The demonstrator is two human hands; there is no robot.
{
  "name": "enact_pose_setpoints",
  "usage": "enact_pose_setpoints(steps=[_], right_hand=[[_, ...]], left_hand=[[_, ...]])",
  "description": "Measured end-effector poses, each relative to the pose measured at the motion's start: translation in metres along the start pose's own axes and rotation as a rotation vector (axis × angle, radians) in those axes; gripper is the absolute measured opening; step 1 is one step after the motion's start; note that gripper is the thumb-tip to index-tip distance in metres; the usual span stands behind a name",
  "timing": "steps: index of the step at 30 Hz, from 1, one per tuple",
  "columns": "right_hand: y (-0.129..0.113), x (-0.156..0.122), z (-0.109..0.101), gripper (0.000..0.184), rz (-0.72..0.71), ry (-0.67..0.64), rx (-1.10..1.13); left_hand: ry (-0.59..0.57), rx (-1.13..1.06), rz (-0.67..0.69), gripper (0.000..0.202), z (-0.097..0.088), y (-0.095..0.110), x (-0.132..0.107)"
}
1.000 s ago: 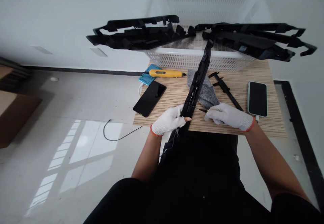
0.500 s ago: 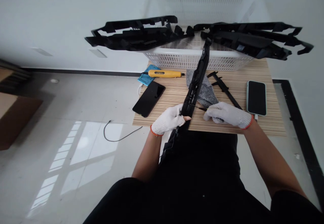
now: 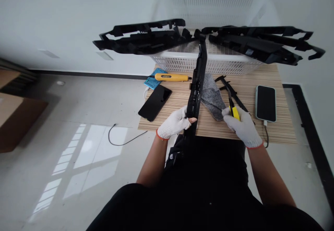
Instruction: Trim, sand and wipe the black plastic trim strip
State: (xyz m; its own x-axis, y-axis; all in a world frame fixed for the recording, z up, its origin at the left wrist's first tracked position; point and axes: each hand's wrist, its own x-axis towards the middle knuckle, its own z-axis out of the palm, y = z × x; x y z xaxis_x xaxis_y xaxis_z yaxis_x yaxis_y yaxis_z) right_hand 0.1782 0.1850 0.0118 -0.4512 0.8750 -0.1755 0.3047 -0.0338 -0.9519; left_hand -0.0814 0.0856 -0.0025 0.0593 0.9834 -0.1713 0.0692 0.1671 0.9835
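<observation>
My left hand (image 3: 177, 122), in a white glove with a bare thumb tip, is closed around the lower part of a long black plastic trim piece (image 3: 197, 81). The piece stretches away from me over the table, its far end near the basket's front rim. In my gloved right hand (image 3: 242, 124) is a yellow-and-black utility knife (image 3: 235, 113), its tip pointing away from me. The knife is apart from the trim piece, to its right. Between them a grey cloth (image 3: 214, 100) lies on the table. A black caliper (image 3: 233, 93) lies just beyond my right hand.
Behind the table (image 3: 283, 128) stands a white basket (image 3: 180, 64), with black trim pieces (image 3: 141, 41) and more trim pieces (image 3: 263, 43) jutting over both sides. A yellow pen-shaped tool (image 3: 172, 77), a black phone (image 3: 155, 102) and a plugged-in phone (image 3: 265, 102) lie on the table.
My right hand has moved right, away from the trim piece, and turned the knife so it points forward. The trim piece's far end has swung left; my left hand keeps its hold.
</observation>
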Motion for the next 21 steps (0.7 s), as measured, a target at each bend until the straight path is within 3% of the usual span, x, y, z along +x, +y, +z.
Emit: enact_pose_setpoints(steps=[8,10,14,17,21], right_hand=[[-0.025,-0.012,0.049,0.036,0.043,-0.017,-0.209],[-0.028,-0.012,0.056,0.04,0.069,-0.042,-0.23],[-0.033,-0.011,0.057,0.041,0.071,0.025,-0.327],[-0.037,-0.012,0.051,0.043,0.069,0.133,-0.45],[-0.045,-0.016,0.046,0.042,0.075,0.139,-0.597]], left_hand=[[0.024,-0.029,0.111,0.037,0.014,-0.005,0.015],[0.079,-0.007,0.171,0.039,0.022,-0.005,0.02],[0.195,0.11,0.244,0.043,0.034,0.003,0.026],[0.25,0.024,0.267,0.042,0.033,0.018,0.029],[0.152,-0.139,0.178,0.031,0.025,0.039,0.036]])
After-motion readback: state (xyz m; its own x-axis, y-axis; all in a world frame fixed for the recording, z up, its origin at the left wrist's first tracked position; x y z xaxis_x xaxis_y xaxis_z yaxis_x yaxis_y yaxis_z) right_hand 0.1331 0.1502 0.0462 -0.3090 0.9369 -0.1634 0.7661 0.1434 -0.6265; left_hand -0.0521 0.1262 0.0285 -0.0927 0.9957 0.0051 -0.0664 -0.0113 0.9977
